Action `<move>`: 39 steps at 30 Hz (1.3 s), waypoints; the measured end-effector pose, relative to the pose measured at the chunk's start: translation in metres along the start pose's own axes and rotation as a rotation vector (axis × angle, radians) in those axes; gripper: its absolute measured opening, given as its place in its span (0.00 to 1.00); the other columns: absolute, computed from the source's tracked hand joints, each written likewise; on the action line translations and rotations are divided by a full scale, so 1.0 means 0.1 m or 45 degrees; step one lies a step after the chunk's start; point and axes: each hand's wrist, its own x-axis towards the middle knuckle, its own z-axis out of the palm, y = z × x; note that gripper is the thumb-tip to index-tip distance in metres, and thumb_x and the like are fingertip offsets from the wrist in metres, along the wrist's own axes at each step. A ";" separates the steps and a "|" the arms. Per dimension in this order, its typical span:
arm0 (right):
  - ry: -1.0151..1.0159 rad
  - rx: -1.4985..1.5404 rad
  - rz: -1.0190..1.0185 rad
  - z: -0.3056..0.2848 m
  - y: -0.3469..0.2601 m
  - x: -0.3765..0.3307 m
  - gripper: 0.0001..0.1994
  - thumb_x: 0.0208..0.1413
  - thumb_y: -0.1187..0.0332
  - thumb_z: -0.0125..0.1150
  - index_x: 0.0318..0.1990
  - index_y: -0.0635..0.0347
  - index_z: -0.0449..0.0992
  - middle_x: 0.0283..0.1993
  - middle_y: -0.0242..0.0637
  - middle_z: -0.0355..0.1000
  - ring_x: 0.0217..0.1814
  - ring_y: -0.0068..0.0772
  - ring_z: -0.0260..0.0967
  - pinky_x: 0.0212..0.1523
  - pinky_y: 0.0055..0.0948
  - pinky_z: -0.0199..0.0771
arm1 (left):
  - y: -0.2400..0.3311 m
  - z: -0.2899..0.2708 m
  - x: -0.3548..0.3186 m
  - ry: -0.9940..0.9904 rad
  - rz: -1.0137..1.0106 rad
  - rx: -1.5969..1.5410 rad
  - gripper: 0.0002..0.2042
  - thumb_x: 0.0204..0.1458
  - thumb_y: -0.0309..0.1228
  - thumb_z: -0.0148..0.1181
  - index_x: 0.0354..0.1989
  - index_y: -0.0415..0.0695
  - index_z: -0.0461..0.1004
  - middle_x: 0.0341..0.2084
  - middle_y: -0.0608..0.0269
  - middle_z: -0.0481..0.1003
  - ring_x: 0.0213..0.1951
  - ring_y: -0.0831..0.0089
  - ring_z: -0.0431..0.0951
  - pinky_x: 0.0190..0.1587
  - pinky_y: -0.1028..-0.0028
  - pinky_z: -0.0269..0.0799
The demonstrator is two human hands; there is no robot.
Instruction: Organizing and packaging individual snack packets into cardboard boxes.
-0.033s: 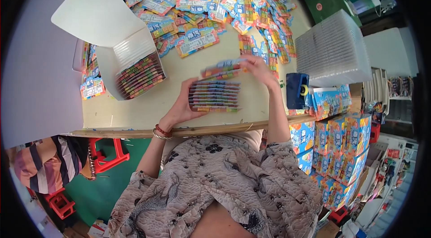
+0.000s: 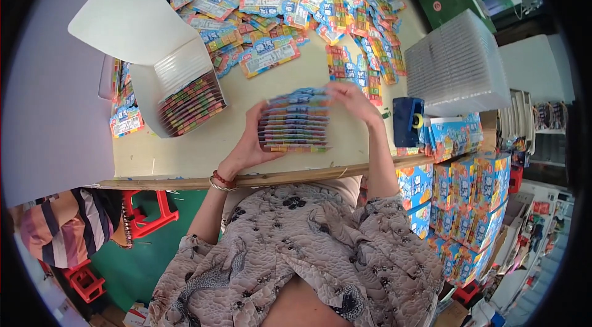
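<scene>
A stack of colourful flat packs (image 2: 293, 126) stands in the middle near the table's front edge. My left hand (image 2: 250, 139) is wrapped round its left side, thumb at the near end and fingers at the far end. At the stack's far right corner, my right hand (image 2: 353, 102) pinches the edge of the farthest pack (image 2: 302, 95), which is blurred by motion. To the left sits an open white box (image 2: 148, 93), its lid raised, with a row of similar packs (image 2: 192, 105) inside.
A big heap of loose packs (image 2: 271, 6) covers the far table (image 2: 246, 163). At right are a blue tape dispenser (image 2: 407, 123), a block of stacked clear plastic trays (image 2: 456, 68) and printed cartons (image 2: 468, 197). A red stool (image 2: 148, 213) and a person's striped clothing (image 2: 68, 225) show lower left.
The pack in my right hand has come down against the far end of the stack, closing the gap. My right hand shifted slightly left; my left hand stays round the stack.
</scene>
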 end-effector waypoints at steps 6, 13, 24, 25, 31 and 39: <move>-0.073 0.733 -0.041 0.60 -0.11 -0.58 0.36 0.64 0.40 0.26 0.65 0.61 0.59 0.63 0.39 0.62 0.65 0.31 0.56 0.67 0.31 0.50 | 0.09 -0.04 0.12 -0.059 0.076 0.072 0.70 0.32 0.29 0.78 0.68 0.50 0.14 0.66 0.50 0.48 0.65 0.59 0.57 0.65 0.63 0.56; 0.406 0.930 -0.143 1.12 -0.28 -0.82 0.46 0.57 0.30 0.20 0.72 0.60 0.38 0.74 0.41 0.42 0.71 0.35 0.46 0.70 0.35 0.43 | 0.06 0.03 0.02 -0.076 0.020 0.015 0.67 0.35 0.27 0.77 0.69 0.51 0.16 0.66 0.50 0.49 0.64 0.61 0.57 0.64 0.63 0.58; 0.237 0.691 -0.196 1.02 -0.11 -0.69 0.39 0.63 0.38 0.28 0.72 0.58 0.38 0.75 0.41 0.38 0.76 0.35 0.35 0.72 0.33 0.33 | 0.07 -0.06 -0.15 -0.064 -0.063 0.120 0.63 0.40 0.26 0.74 0.69 0.50 0.18 0.65 0.50 0.52 0.62 0.62 0.61 0.63 0.64 0.61; 0.239 0.693 -0.197 0.97 -0.08 -0.69 0.39 0.63 0.38 0.28 0.72 0.58 0.38 0.75 0.41 0.38 0.76 0.35 0.35 0.72 0.33 0.33 | 0.07 -0.07 -0.15 -0.066 -0.064 0.123 0.63 0.40 0.26 0.74 0.69 0.50 0.18 0.65 0.50 0.52 0.62 0.62 0.61 0.63 0.64 0.61; -0.046 0.763 -0.037 0.64 -0.07 -0.74 0.30 0.63 0.59 0.50 0.69 0.56 0.51 0.70 0.39 0.53 0.72 0.33 0.49 0.71 0.32 0.46 | 0.05 -0.10 -0.16 -0.081 -0.064 0.285 0.63 0.40 0.26 0.74 0.69 0.50 0.18 0.65 0.50 0.51 0.63 0.62 0.60 0.63 0.64 0.61; 0.137 0.612 -0.035 0.77 0.02 -0.70 0.24 0.61 0.75 0.49 0.66 0.58 0.58 0.62 0.39 0.64 0.63 0.34 0.64 0.62 0.30 0.63 | 0.03 -0.09 -0.15 -0.096 -0.012 0.191 0.63 0.39 0.25 0.74 0.70 0.51 0.21 0.65 0.50 0.51 0.63 0.62 0.60 0.62 0.63 0.62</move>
